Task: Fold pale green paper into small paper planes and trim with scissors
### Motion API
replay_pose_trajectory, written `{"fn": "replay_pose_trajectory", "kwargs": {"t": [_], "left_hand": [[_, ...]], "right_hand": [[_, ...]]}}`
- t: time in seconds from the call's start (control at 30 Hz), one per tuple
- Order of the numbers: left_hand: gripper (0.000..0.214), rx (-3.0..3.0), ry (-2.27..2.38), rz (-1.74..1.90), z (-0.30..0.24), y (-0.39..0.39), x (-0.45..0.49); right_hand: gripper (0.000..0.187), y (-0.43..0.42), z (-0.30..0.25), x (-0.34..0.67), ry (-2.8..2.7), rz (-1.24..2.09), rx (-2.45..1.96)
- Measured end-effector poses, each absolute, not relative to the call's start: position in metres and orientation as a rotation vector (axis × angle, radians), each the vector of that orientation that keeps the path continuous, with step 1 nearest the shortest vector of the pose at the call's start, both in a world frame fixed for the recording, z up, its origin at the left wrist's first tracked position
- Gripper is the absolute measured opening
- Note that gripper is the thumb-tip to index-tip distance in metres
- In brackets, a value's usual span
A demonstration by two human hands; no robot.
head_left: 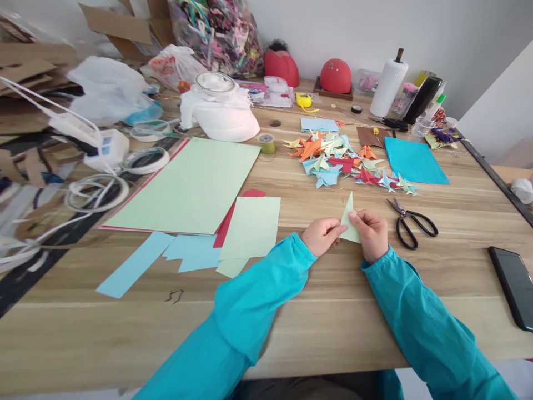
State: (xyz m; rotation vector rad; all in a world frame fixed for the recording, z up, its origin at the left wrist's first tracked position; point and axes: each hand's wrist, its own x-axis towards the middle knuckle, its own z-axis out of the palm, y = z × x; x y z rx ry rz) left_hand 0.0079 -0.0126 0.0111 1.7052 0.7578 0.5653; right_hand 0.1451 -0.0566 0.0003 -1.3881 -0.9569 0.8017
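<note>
A small folded piece of pale green paper (348,222) is held between both hands, its pointed tip upward. My left hand (322,234) pinches its left lower edge with thumb and fingers. On the other side, my right hand (372,232) grips it, the thumb lying across its face. Beyond the hands lies a heap of folded paper cranes (328,153) in orange, blue, red and pale green. Black-handled scissors (406,219) rest to the right of my right hand, blades partly apart. Left of my left hand lies a pale green paper sheet (252,228).
A large pale green sheet stack (187,186) and blue paper strips (135,265) lie left. Coiled white cables (97,194) crowd the left edge. At the back right are a turquoise sheet (416,161) and a white ribbed bottle (389,86). A phone (512,286) lies far right.
</note>
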Motion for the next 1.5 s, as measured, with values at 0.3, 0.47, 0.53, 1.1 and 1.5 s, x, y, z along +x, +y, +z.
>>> {"fn": "replay_pose_trajectory", "kwargs": {"t": [0.3,0.47,0.53,1.1,1.5], "left_hand": [[0.039,1.743,0.720,0.562,0.014,-0.011,0.003],[0.037,1.522,0.720,0.636,0.013,-0.010,0.004],[0.035,1.449,0.724,0.664,0.012,-0.009,0.005],[0.032,1.185,0.713,0.888,0.007,-0.003,0.006],[0.029,1.112,0.754,0.996,-0.002,0.002,0.006]], "right_hand": [[0.030,-0.055,-0.002,0.146,-0.879,0.850,-1.302],[0.032,-0.056,0.000,0.146,-0.885,0.962,-1.279],[0.033,-0.057,0.002,0.145,-0.940,1.017,-1.281],[0.029,-0.059,0.010,0.142,-1.068,0.985,-1.290],[0.019,-0.063,0.004,0.136,-1.338,0.733,-1.362]]}}
